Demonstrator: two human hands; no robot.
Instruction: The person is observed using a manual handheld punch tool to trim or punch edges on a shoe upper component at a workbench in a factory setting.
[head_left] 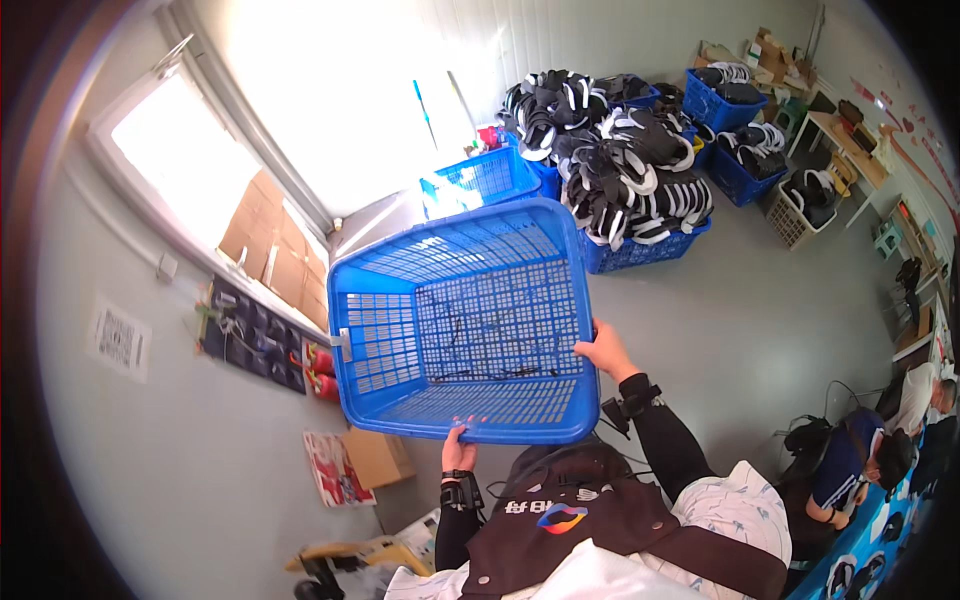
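Observation:
A large blue plastic basket (520, 431) with lattice walls is held up in front of me, tilted so that I look into it. A few thin dark bits show against its bottom grid. My left hand (459, 453) is closed on the near rim, its fingertips showing through the lattice. At the right side, my right hand (608, 352) grips the rim with the thumb over the edge. Both wrists wear black straps.
Beyond stand a blue crate (486, 177) and blue crates heaped with black-and-white shoe uppers (640, 180). Red fire extinguishers (321, 376) and a cardboard box (380, 458) are along the left wall. At right, people (845, 465) sit at a blue worktable (868, 540).

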